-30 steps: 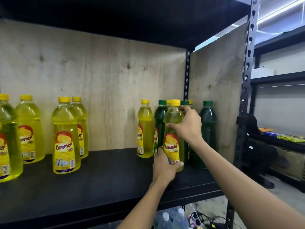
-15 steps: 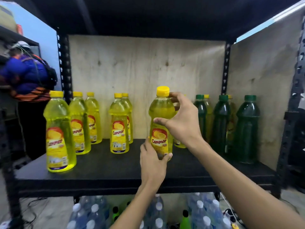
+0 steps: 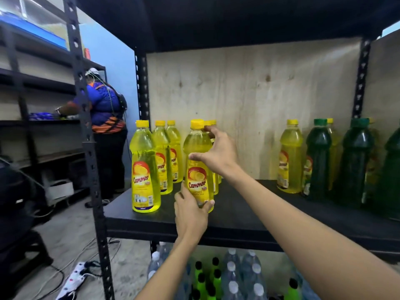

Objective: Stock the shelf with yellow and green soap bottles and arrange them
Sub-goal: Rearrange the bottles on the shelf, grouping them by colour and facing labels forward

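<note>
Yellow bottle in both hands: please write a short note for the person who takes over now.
Left hand grips the base of the yellow bottle; right hand holds its shoulder.
The bottle stands at the shelf front, beside the yellow group on the left.
Done: yellow group on the left; mixed yellow and green bottles on the right.
Left: release this bottle, sort the mixed group.

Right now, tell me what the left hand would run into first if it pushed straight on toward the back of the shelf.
The left hand already grips the held yellow bottle. Pushed on, that bottle would probably meet the yellow bottles behind it first, though depth is unclear.
</note>
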Available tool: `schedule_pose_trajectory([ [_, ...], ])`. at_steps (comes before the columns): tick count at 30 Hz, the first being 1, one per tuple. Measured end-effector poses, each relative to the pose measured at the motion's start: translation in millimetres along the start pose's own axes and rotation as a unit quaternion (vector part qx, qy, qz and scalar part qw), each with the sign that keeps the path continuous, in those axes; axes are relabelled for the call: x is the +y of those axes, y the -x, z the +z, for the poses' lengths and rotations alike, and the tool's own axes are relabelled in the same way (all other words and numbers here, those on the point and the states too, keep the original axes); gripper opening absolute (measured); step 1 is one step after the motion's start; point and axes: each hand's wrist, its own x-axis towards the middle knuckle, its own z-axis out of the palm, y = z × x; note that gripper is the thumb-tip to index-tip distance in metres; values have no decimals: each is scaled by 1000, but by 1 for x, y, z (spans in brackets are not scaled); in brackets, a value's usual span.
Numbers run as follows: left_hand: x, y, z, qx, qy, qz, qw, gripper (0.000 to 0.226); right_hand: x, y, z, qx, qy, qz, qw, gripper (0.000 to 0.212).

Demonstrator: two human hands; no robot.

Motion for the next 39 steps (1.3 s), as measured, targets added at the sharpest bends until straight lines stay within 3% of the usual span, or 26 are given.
schedule_pose_trajectory([
  [7,-18,-9,-10,-20,-70,-3,997,107,9,-23,21,-50,-21,62,997,92],
  [11,-24,-9,-12,-26,-65,0,998,106,9,-16,22,-57,-20,54,997,89],
  [14,-15,5,-11,9,-92,-1,996,109,12,-3,9,-87,-17,64,994,93],
  [17,11,27,-4,113,-62,91,988,97,33,12,-26,-93,-35,105,990,90],
  [19,34,38,10,127,0,183,975,77,53,22,-56,-80,-22,127,988,82],
  [22,70,43,42,14,63,237,969,51,83,24,-100,-30,37,163,985,76],
  [27,112,21,118,-154,89,189,966,51,133,-8,-137,17,148,197,969,81],
  [31,128,-3,170,-226,102,125,961,71,154,-37,-140,17,200,197,960,87],
  [39,136,-40,223,-299,138,36,943,113,192,-71,-129,29,336,195,921,72],
])
